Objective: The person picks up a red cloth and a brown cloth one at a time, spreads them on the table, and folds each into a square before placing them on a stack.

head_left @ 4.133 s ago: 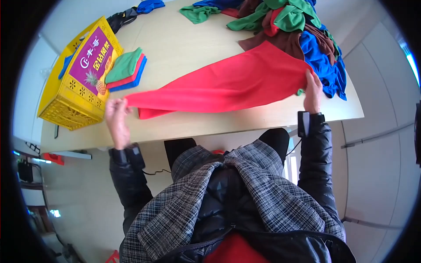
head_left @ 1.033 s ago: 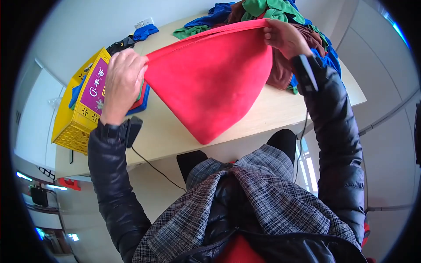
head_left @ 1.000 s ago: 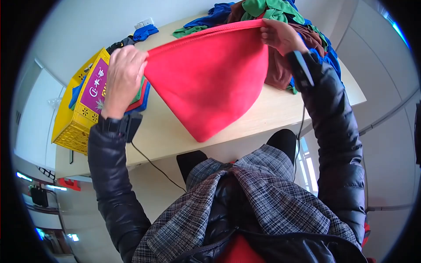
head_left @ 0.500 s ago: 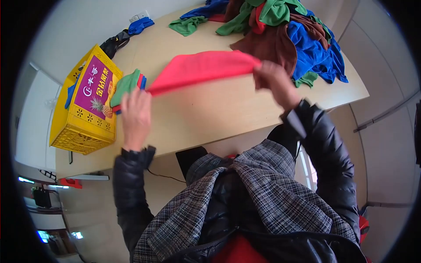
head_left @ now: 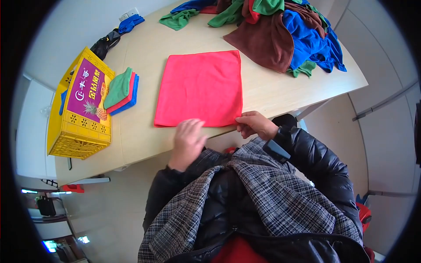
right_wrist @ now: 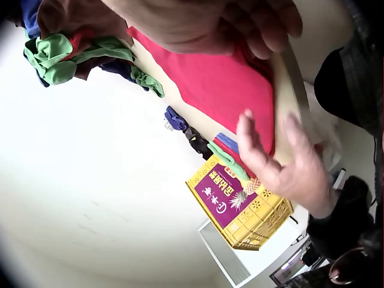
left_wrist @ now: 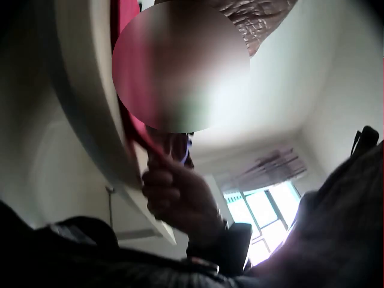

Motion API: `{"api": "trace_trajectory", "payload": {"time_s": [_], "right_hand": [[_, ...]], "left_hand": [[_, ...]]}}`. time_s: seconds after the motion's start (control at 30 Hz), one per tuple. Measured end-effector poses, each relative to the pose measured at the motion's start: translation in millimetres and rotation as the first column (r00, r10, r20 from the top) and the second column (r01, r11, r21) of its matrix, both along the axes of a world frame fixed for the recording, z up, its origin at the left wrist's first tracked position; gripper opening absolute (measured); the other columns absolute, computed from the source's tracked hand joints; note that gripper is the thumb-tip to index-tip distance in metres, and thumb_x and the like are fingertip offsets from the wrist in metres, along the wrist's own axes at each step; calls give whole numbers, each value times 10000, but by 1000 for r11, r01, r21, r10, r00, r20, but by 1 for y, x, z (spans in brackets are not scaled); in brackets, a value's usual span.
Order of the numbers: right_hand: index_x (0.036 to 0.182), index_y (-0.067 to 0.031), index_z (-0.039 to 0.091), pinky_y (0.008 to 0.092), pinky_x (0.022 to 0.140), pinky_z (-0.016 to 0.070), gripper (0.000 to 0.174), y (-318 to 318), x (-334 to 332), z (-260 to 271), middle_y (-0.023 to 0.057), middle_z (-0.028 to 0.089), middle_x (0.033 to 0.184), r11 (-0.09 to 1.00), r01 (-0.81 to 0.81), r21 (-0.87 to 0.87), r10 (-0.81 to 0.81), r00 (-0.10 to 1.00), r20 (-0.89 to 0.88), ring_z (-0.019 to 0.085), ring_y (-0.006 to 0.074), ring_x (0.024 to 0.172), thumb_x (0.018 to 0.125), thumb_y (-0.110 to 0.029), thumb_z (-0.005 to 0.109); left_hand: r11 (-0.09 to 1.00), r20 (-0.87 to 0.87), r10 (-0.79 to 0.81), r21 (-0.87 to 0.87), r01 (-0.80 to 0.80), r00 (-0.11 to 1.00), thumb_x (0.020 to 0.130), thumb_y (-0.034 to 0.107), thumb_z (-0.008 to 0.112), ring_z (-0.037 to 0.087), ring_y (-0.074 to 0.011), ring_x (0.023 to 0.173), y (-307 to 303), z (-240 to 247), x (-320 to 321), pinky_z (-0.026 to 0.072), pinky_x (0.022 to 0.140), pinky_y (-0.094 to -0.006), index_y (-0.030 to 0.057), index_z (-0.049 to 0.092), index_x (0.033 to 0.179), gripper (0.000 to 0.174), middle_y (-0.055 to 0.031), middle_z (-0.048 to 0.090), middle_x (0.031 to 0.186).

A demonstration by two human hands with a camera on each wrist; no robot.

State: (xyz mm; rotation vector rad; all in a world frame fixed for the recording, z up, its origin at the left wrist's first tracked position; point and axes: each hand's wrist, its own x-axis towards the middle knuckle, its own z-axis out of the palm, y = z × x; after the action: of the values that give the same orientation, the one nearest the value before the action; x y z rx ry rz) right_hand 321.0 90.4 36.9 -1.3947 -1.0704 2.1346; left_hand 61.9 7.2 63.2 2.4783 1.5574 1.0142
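A square red cloth lies spread flat on the table, its near edge close to the table's front edge. My right hand pinches the cloth's near right corner between thumb and fingers; the left wrist view shows that right hand with the corner drawn up a little. Blurred in the head view, my left hand is at the near edge, left of the middle. Seen from the right wrist, the left hand has thumb and fingers spread, with nothing between them.
Left of the cloth, folded green, red and blue cloths form a small stack against a yellow crate. Heaped at the back right are loose cloths in brown, blue, green and red. A black bag lies by the wall.
The red cloth, earlier held up between both hands, has come down flat on the table. My left hand has released it and moved right; the right hand has drawn nearer the body, still pinching a corner.
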Motion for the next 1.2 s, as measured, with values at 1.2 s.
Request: {"api": "trace_trajectory", "payload": {"time_s": [1.2], "right_hand": [[985, -52, 666, 301, 700, 539, 125, 82, 32, 16, 24, 656, 886, 542, -22, 840, -70, 995, 71, 658, 143, 771, 922, -158, 683]], "left_hand": [[970, 852, 194, -93, -225, 486, 1039, 175, 576, 575, -80, 941, 10, 59, -76, 462, 877, -257, 7, 649, 1065, 185, -18, 660, 1031]]}}
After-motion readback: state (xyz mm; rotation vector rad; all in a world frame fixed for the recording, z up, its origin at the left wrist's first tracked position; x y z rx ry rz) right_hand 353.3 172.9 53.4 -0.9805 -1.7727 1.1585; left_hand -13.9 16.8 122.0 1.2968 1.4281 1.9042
